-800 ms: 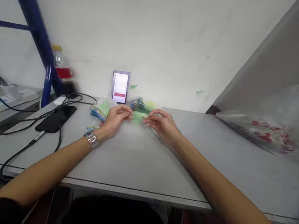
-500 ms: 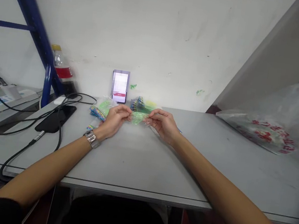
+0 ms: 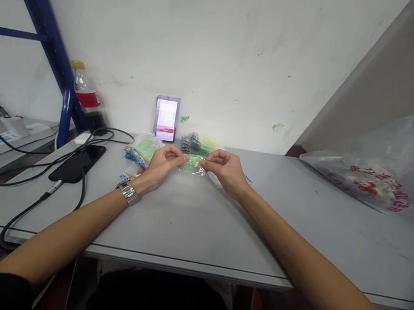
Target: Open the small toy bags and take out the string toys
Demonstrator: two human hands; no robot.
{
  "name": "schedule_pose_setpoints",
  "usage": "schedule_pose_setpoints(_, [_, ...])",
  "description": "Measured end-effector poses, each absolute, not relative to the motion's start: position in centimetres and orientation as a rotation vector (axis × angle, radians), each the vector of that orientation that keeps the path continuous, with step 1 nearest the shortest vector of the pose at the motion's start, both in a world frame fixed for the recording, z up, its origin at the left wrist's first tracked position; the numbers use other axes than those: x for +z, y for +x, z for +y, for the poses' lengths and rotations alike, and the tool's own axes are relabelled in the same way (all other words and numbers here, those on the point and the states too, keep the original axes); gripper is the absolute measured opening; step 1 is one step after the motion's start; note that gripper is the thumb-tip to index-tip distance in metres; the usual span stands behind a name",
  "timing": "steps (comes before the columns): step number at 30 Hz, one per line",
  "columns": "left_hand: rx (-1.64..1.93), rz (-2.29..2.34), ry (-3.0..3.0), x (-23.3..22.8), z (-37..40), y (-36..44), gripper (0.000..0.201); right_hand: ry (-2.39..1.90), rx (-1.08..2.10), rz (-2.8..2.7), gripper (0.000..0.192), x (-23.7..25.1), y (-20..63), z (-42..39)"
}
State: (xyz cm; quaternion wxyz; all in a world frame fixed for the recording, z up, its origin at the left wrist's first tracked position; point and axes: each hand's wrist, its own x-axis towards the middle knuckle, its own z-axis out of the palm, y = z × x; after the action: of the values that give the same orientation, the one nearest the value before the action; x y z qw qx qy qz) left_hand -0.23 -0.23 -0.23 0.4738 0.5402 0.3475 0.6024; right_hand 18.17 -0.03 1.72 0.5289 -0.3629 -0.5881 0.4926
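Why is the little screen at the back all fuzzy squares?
In the head view, the small upright phone screen against the wall is blocked into pixels, unlike the sharp grey metal table; the picture's corners darken, and the clear green plastic packet glints between both hands.

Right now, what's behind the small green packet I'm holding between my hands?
Behind the green packet, pinched by the left hand and right hand, lies a pile of colourful packets; a phone leans on the wall. The hands hide what lies directly beneath.
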Motion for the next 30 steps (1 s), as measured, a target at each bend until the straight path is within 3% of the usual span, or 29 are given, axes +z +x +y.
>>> schedule_pose_setpoints(22, [1.45, 0.923, 1.461, -0.3, 0.5, -0.7, 0.025, -1.012, 1.12, -1.449, 0.032, 2.7, 18.7, -0.1])
schedule_pose_setpoints(30, [1.413, 0.89, 1.406, -0.5, 0.1, -0.9, 0.036, -0.978, 1.138, -1.475, 0.027, 2.4, 18.7, -0.1])
